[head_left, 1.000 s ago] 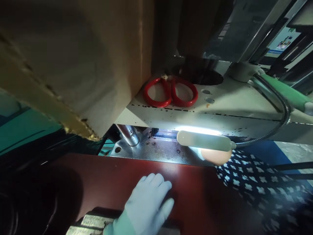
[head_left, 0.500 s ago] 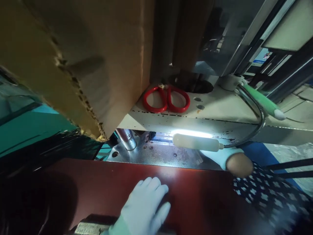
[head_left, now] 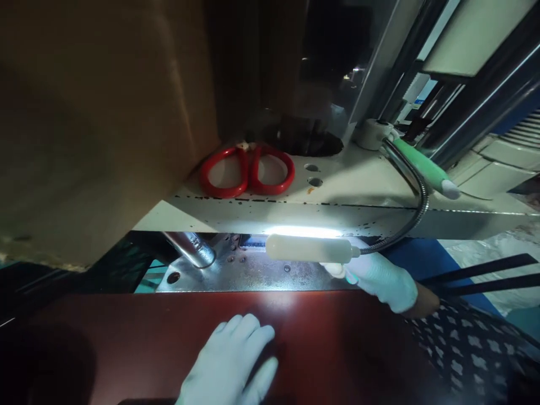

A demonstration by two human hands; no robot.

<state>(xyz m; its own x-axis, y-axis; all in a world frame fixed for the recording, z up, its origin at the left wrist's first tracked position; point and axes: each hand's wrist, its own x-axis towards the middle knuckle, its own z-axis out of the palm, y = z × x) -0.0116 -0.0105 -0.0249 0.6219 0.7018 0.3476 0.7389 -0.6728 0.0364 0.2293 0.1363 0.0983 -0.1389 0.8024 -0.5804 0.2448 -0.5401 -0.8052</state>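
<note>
My left hand (head_left: pixel 230 360), in a white glove, lies on the red-brown tabletop (head_left: pixel 320 343). Its fingers are slightly bent, the thumb stands apart, and nothing shows in it. My right hand (head_left: pixel 382 278), gloved too, reaches in from the right over the metal plate (head_left: pixel 253 278) of a machine. Its visible fingers are curled together; the others are hidden behind a white tube lamp (head_left: pixel 310 249), so what they hold cannot be made out. The lit lamp hangs just in front of that hand. Under the machine's beam lies a dark-edged slot or block (head_left: pixel 252 242), partly covered.
Red-handled scissors (head_left: pixel 247 171) lie on the cream machine ledge (head_left: pixel 358 183). A large cardboard box (head_left: pixel 97 140) overhangs at the left. A steel post (head_left: pixel 192 249) rises from the plate. The lamp's flexible metal neck (head_left: pixel 417 219) and a green-handled tool (head_left: pixel 422 163) are at right.
My right hand has drawn back to the right, and its curled fingers now show below the lamp. My left hand stays on the tabletop. The whole view has shifted, moving the machine leftward in it.
</note>
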